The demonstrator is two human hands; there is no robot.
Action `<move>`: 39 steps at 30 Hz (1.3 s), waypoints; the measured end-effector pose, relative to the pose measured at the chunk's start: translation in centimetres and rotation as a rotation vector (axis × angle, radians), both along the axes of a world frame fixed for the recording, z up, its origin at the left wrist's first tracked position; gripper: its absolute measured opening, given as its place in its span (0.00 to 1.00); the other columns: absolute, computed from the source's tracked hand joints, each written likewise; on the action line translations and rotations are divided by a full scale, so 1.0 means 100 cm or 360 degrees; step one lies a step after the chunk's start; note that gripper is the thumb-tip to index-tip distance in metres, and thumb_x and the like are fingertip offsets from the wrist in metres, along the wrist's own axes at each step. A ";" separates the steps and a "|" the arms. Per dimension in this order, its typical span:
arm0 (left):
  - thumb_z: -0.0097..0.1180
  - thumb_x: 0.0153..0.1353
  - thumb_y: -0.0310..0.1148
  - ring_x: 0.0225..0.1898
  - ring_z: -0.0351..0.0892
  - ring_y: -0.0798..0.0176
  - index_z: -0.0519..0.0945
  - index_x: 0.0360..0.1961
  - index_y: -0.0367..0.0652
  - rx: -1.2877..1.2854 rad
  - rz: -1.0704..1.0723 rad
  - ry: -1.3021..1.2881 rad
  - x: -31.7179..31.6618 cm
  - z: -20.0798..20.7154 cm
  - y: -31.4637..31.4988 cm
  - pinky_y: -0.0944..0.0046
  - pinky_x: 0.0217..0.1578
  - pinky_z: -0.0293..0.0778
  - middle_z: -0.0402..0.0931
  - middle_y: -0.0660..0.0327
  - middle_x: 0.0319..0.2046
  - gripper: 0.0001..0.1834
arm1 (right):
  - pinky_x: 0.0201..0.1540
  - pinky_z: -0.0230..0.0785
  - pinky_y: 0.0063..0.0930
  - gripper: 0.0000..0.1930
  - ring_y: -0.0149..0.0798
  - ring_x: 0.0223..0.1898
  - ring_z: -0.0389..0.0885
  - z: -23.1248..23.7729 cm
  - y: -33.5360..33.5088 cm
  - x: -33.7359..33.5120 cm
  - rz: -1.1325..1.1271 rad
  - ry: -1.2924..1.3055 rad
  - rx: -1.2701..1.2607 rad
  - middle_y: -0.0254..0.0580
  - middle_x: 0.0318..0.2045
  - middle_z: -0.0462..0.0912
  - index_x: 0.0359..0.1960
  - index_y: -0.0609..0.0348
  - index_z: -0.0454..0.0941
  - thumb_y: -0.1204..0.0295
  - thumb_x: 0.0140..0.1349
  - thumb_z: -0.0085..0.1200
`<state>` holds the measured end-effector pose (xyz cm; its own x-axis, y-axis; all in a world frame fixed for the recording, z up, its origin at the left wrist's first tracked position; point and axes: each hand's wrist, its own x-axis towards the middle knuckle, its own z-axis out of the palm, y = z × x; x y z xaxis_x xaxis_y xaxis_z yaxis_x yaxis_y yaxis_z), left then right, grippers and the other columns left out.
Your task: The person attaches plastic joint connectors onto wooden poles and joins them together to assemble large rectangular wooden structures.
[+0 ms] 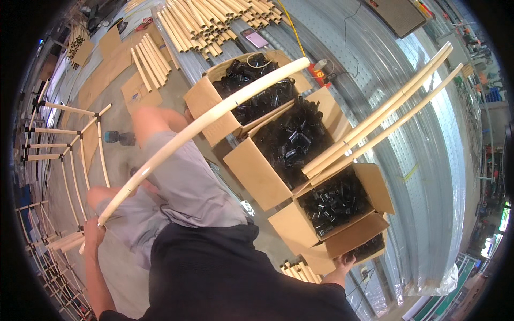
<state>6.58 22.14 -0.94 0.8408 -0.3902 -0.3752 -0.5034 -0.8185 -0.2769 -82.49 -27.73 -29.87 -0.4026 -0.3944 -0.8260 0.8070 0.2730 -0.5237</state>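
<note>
My left hand is closed round the lower end of a long cream-coloured tube. The tube slants up and right across my legs, its far end above the open boxes. Low on the right, my right hand is at the edge of a small cardboard box with black pipe fittings. Its fingers are curled, and what they hold, if anything, is too small to make out. Beside it stands a box of black fittings; two larger boxes of black fittings are farther off.
Several long tubes lie across the boxes toward the upper right. Cut tubes are piled at the back beside a phone. Assembled tube frames stand at left, near a dark bottle. Plastic-covered metal sheets stretch along the right.
</note>
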 end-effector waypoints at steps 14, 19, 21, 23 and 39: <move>0.57 0.48 0.19 0.39 0.74 0.30 0.75 0.40 0.30 -0.0405 0.0022 -0.0117 0.004 -0.021 -0.008 0.40 0.42 0.69 0.77 0.36 0.32 0.15 | 0.56 0.77 0.43 0.30 0.48 0.52 0.81 0.248 -0.087 0.217 0.0531 0.1288 -0.1078 0.53 0.55 0.75 0.65 0.61 0.63 0.82 0.62 0.59; 0.57 0.47 0.18 0.41 0.75 0.30 0.72 0.55 0.26 -0.0432 0.0007 -0.0196 0.014 -0.040 0.021 0.39 0.43 0.69 0.77 0.35 0.33 0.29 | 0.46 0.80 0.35 0.19 0.42 0.42 0.84 0.288 -0.186 0.412 0.1445 0.1198 -0.1120 0.48 0.45 0.83 0.54 0.68 0.75 0.75 0.63 0.60; 0.57 0.47 0.18 0.41 0.75 0.30 0.71 0.57 0.26 -0.0442 0.0000 -0.0222 0.018 -0.041 0.030 0.39 0.43 0.68 0.77 0.35 0.32 0.31 | 0.41 0.80 0.32 0.18 0.40 0.39 0.85 0.282 -0.204 0.497 0.1814 0.1104 -0.1046 0.47 0.41 0.85 0.50 0.72 0.78 0.71 0.63 0.60; 0.58 0.46 0.18 0.40 0.75 0.30 0.71 0.55 0.26 -0.0421 0.0059 -0.0138 0.023 -0.046 0.026 0.40 0.43 0.68 0.77 0.35 0.32 0.30 | 0.35 0.79 0.28 0.15 0.36 0.36 0.85 0.258 -0.226 0.550 0.1961 0.1107 -0.1086 0.42 0.37 0.86 0.46 0.69 0.81 0.69 0.65 0.60; 0.52 0.52 0.21 0.45 0.71 0.32 0.73 0.51 0.29 -0.0631 0.0020 -0.0433 0.004 -0.061 0.027 0.40 0.52 0.65 0.74 0.37 0.37 0.22 | 0.35 0.85 0.35 0.25 0.42 0.33 0.88 0.252 -0.271 0.690 0.2038 0.0978 -0.0840 0.49 0.35 0.85 0.45 0.71 0.80 0.57 0.59 0.67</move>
